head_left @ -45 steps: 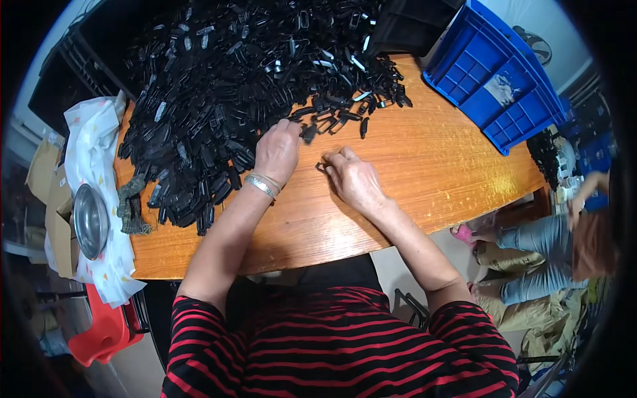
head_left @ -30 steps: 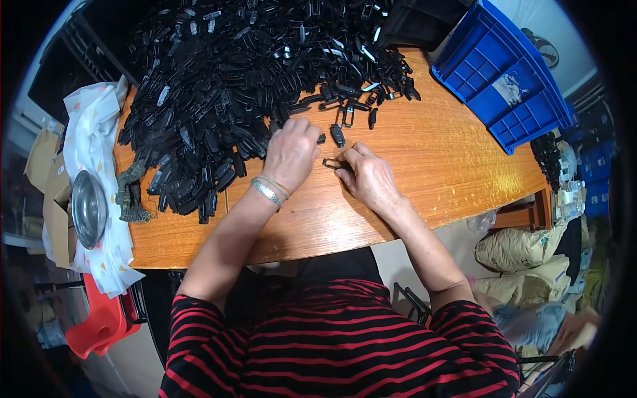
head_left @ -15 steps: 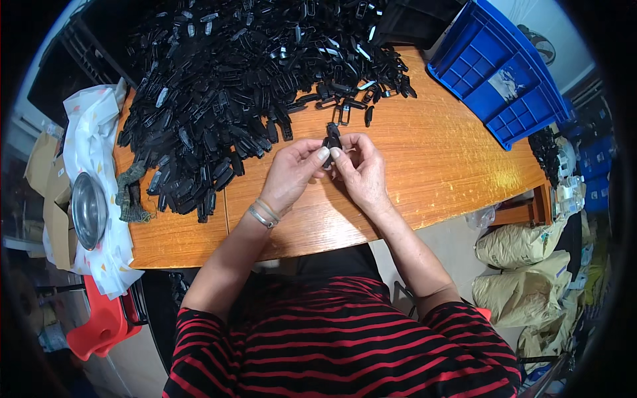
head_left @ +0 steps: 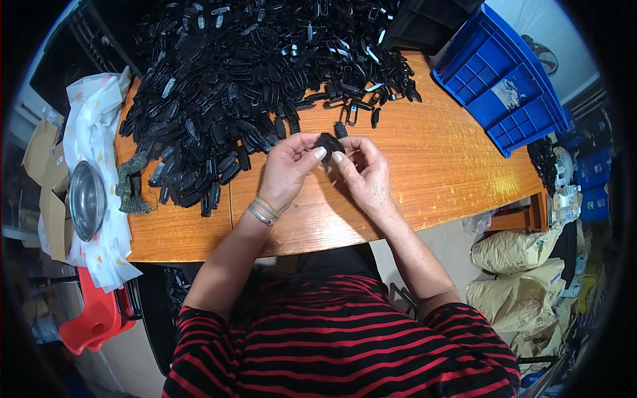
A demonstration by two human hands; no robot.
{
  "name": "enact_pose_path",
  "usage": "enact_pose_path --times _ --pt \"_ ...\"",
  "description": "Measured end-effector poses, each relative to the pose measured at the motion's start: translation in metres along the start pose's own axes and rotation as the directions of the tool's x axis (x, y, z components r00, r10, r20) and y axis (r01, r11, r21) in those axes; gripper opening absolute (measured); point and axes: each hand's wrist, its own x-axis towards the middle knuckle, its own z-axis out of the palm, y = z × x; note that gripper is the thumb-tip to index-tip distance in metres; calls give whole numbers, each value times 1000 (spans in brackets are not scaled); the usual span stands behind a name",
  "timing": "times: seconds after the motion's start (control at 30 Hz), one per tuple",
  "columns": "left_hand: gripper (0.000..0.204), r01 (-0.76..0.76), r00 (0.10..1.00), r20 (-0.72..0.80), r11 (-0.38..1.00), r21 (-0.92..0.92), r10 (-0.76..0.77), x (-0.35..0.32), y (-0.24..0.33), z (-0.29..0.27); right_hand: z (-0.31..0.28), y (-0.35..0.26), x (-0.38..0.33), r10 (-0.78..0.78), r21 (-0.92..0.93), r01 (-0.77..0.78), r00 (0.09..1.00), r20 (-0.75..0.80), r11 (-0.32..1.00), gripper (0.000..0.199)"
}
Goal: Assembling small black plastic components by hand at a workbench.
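A small black plastic piece is pinched in front of me by both hands; its exact kind cannot be made out. My left hand grips it from the left with thumb and fingertips. From the other side my right hand holds its right edge, the thumb lying near the left thumb. Some of the fingers are hidden behind the piece. Just beyond the fingertips another narrow black part shows. A large heap of similar black plastic parts spreads over the far and left side of the wooden table.
A blue crate stands tilted at the far right, beside a black bin. At left, a metal bowl rests on white patterned sheeting, near a dark green cloth. Tan sacks sit on the floor at right.
The piece between my fingers has turned and now shows a broader, rounder side. My hands stay at almost the same place, while the whole view has shifted slightly.
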Motion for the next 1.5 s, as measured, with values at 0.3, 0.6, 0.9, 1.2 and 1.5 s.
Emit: enact_pose_path --times 0.3,0.6,0.9,1.2,1.5 --pt "26 27 1000 -4 999 -41 -27 -2 -5 -5 2 -1 -4 -46 -52 46 999 -1 998 18" --pt "29 37 999 -26 999 -29 -38 -10 -13 1 10 10 -9 -282 -405 248 959 -24 880 20" --pt "22 -234 971 44 900 368 234 -11 -23 5 16 16 -17 -308 -442 259 951 -41 859 30" --pt "23 -146 989 48 936 321 138 -10 -26 8 23 23 -17 -169 -368 167 985 27 915 33" --pt "25 222 974 8 957 185 -227 24 -10 16 -41 44 21 63 -272 -30 991 115 962 24"
